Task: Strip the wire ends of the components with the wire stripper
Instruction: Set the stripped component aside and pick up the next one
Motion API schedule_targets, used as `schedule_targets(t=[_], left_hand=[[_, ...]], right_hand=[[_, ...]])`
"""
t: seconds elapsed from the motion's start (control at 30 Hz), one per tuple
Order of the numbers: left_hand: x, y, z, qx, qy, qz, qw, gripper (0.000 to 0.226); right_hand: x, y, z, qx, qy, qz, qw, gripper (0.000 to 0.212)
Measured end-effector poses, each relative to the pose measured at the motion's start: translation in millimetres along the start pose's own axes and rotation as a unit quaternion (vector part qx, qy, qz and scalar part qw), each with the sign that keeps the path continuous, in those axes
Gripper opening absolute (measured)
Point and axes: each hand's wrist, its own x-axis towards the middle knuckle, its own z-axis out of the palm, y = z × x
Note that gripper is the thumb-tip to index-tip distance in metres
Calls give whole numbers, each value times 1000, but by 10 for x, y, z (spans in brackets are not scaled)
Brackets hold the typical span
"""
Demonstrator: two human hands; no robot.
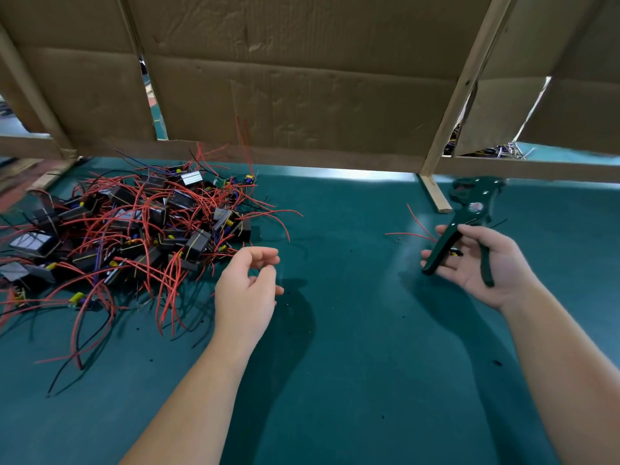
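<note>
A heap of black box-shaped components (134,226) with tangled red and black wires lies on the green table (352,330) at the left. My left hand (246,290) hovers just right of the heap, fingers loosely curled, holding nothing. My right hand (483,263) holds a dark green wire stripper (469,216), its handles spread across my palm and its jaws pointing away from me. A component with red wires (416,226) lies on the table partly hidden behind that hand and the tool.
A wall of brown cardboard (302,78) on wooden battens (466,85) closes off the back of the table. A wooden foot (436,196) juts onto the table near the stripper. Small bits of insulation dot the cloth.
</note>
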Motion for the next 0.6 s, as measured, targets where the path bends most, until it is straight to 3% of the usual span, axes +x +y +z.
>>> schedule_targets(t=[0.27,0.43,0.5,0.6], left_hand=[[2,-5,-2,14,-5,-2,1000,32],[-6,-7,7,33,-1,14,999,32],[-22,-1,-10,69,10,51,996,32],[-58,32,-35,149,44,176,972,32]], right_hand=[[158,38,39,-75,62,12,995,17],[161,-87,-22,-225,92,10,970,26],[151,-144,-23,-290,87,-1,953,31],[142,-212,14,-337,67,-28,939,26]])
